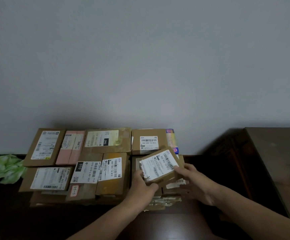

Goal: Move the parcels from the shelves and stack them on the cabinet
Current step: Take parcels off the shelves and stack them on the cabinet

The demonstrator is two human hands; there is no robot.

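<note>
Several brown cardboard parcels with white labels lie stacked on the dark cabinet top, against the wall. A small labelled parcel sits tilted on top of the right-hand stack. My left hand grips its near left corner, thumb on the label. My right hand holds its right edge, fingers curled round the side. Behind it lies a box labelled 502-602-12-812. To the left lie a pink parcel and a parcel marked 010.
A crumpled green cloth lies at the cabinet's left end. A taller dark wooden piece of furniture stands to the right. A colourful box leans at the wall behind the right stack. A plain grey wall rises behind.
</note>
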